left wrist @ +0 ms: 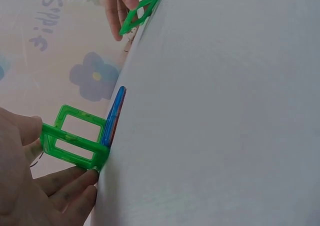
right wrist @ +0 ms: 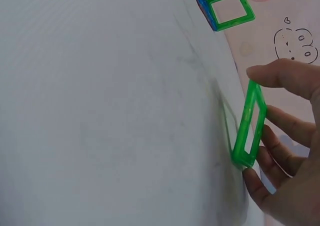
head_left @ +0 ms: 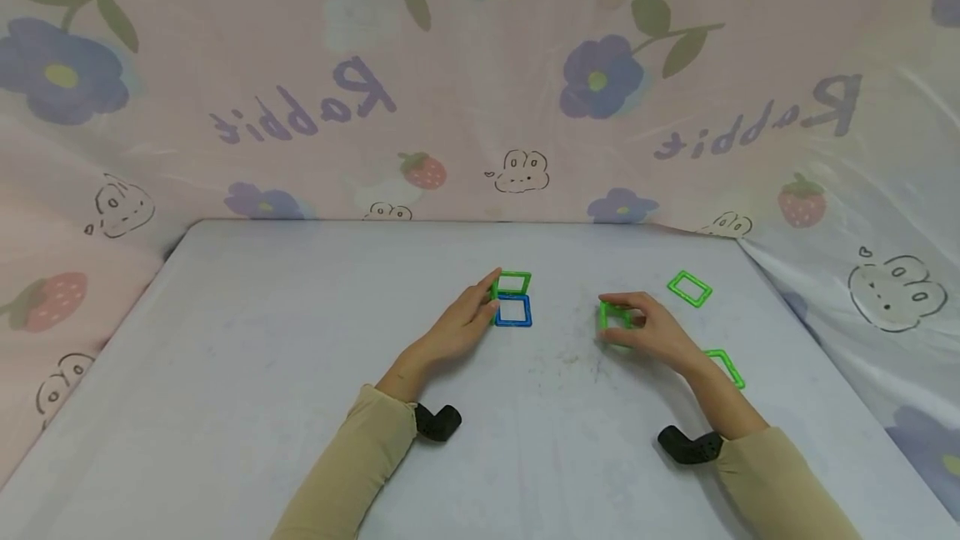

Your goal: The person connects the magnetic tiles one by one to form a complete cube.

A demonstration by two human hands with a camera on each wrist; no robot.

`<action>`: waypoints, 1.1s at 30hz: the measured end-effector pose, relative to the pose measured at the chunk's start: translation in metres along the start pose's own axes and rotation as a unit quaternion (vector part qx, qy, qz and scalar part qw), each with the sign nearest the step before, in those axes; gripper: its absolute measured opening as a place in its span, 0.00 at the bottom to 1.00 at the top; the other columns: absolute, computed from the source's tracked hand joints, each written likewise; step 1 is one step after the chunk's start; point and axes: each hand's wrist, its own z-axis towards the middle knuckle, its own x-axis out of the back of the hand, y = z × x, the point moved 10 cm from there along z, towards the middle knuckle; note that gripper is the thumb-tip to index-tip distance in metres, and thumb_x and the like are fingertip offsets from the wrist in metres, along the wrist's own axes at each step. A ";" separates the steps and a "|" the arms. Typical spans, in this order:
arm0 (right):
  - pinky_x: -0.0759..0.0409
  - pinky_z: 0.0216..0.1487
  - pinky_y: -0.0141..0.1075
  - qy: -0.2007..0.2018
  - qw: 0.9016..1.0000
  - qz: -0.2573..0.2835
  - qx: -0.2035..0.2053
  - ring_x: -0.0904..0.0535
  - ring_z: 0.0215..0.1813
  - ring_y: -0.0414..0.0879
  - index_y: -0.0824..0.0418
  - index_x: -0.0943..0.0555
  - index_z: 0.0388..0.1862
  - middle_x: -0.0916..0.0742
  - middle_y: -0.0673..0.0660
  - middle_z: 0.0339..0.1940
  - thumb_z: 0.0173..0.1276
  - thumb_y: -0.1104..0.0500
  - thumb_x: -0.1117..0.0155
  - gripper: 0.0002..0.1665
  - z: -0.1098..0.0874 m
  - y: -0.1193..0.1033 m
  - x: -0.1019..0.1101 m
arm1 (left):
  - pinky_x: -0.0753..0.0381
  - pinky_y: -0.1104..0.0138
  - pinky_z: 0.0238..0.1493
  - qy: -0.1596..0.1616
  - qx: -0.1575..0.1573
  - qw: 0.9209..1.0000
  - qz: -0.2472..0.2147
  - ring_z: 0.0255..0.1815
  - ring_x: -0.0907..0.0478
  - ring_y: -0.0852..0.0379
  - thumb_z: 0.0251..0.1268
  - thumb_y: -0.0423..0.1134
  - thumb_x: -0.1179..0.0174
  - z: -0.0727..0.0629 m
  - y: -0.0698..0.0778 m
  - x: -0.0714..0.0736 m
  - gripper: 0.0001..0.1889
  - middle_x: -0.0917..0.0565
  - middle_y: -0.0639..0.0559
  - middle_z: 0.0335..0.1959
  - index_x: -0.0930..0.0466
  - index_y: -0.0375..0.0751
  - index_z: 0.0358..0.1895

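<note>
A blue square frame tile (head_left: pixel 513 324) lies flat at the middle of the table. Two green frame tiles stand up from its edges, one along the back (head_left: pixel 515 274) and one on the left side (left wrist: pixel 75 138). My left hand (head_left: pixel 457 327) holds the left-side green tile, thumb at its top edge and fingertips at its lower edge near the tabletop. To the right, my right hand (head_left: pixel 658 333) pinches another green square frame tile (right wrist: pixel 243 128) by its edges, tilted upright close over the table, apart from the blue tile.
One loose green frame tile (head_left: pixel 697 280) lies at the back right of the white table (head_left: pixel 225 340). Another green tile (head_left: pixel 733 368) is partly covered by my right forearm. A printed curtain (head_left: pixel 480 90) rises behind the table. Black devices (head_left: pixel 442 423) sit at both wrists.
</note>
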 end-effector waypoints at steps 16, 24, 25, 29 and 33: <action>0.34 0.65 0.56 -0.004 0.999 0.040 0.007 0.32 0.64 0.59 0.62 0.28 0.66 0.26 0.63 0.65 0.61 0.54 0.30 0.35 0.013 -0.015 -0.010 | 0.37 0.49 0.67 0.009 -0.021 1.000 -0.007 0.66 0.34 0.42 0.78 0.38 0.58 0.001 0.003 0.001 0.29 0.30 0.33 0.62 0.53 0.40 0.77; 0.34 0.66 0.55 -0.016 0.997 0.072 0.008 0.33 0.66 0.59 0.60 0.30 0.67 0.28 0.63 0.66 0.63 0.53 0.31 0.35 0.017 -0.021 -0.016 | 0.38 0.50 0.68 0.007 -0.014 1.000 -0.005 0.67 0.34 0.42 0.78 0.38 0.58 0.001 0.002 0.001 0.29 0.30 0.33 0.62 0.53 0.41 0.77; 0.34 0.66 0.54 -0.018 0.997 0.078 0.008 0.33 0.66 0.59 0.60 0.30 0.67 0.28 0.62 0.66 0.63 0.53 0.32 0.35 0.017 -0.021 -0.017 | 0.38 0.50 0.68 0.006 -0.013 1.000 -0.005 0.67 0.34 0.42 0.78 0.39 0.58 0.001 0.002 0.000 0.29 0.30 0.33 0.62 0.53 0.41 0.77; 0.34 0.66 0.55 -0.022 0.995 0.100 0.010 0.32 0.66 0.59 0.59 0.31 0.68 0.27 0.62 0.66 0.64 0.54 0.33 0.35 0.019 -0.023 -0.020 | 0.38 0.50 0.68 0.005 -0.013 1.000 -0.003 0.67 0.35 0.42 0.78 0.39 0.58 0.001 0.002 0.000 0.29 0.30 0.34 0.63 0.53 0.40 0.77; 0.33 0.64 0.57 -0.022 0.994 0.110 0.007 0.32 0.67 0.58 0.55 0.31 0.68 0.27 0.59 0.67 0.64 0.52 0.32 0.35 0.022 -0.022 -0.022 | 0.38 0.49 0.68 0.007 -0.015 1.000 0.003 0.68 0.35 0.42 0.78 0.39 0.58 0.001 0.002 0.001 0.29 0.30 0.34 0.63 0.53 0.40 0.77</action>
